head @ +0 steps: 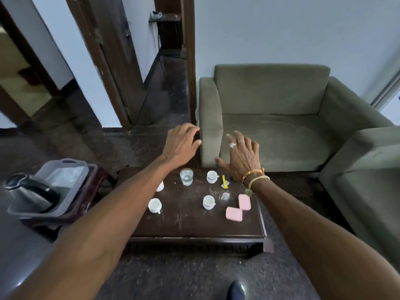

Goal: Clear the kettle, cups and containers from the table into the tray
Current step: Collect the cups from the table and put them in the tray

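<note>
We see the kettle point(32, 192) lying in the tray point(62, 169); our left hand point(180, 146) and right hand point(243, 156) hover past the table's point(190, 224) far edge, fingers spread, empty.

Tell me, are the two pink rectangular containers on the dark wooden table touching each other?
Cannot tell. In the head view, one pink rectangular container and the other meet corner to corner, with no clear gap or contact visible.
</note>
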### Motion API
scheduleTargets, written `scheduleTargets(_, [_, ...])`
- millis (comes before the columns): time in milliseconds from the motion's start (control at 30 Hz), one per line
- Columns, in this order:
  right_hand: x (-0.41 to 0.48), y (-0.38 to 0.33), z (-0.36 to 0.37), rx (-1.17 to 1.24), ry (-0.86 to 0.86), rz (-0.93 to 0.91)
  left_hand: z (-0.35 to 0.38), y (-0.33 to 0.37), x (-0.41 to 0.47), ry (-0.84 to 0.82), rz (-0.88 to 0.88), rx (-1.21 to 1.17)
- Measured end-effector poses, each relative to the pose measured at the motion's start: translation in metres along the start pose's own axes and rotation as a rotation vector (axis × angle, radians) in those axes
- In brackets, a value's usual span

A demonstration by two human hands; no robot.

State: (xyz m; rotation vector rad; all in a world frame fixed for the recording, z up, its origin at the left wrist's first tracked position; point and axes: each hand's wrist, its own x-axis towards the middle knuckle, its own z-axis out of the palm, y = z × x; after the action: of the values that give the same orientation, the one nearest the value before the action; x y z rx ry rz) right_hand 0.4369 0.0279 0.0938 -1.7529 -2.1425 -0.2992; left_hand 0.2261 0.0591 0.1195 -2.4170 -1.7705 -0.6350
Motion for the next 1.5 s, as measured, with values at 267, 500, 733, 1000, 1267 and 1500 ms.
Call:
scheduleTargets(267, [0.001, -0.015, -0.006, 0.025, -0.006, -0.017, -0.005, -0.018, -0.031, 0.016, -0.103, -0.011])
scheduleTargets(500, [-0.028, -0.031, 0.048, 0.058, -0.216, -0.088, 0.033, -0.036, -0.095, -0.112, -0.326, -0.073])
scheduleTargets(733, [-0.013, -0.066, 0.069, 0.131, -0.26, -0.199, 0.022, -0.071, -0.133, -0.1, -0.49, -0.021])
scheduleTargets(1000, [0.007, -0.146, 0.078, 0.194, -0.299, -0.336, 0.0, -0.123, -0.177, -0.014, -0.648, -0.013])
scheduleTargets(1267, [-0.007, -0.252, 0.103, 0.193, -0.392, -0.444, -0.019, -0.206, -0.246, -0.09, -0.767, 0.005])
scheduleTargets(1500, [0.019, -0.31, 0.105, 0.209, -0.347, -0.395, -0.055, -0.272, -0.244, -0.071, -0.74, 0.024])
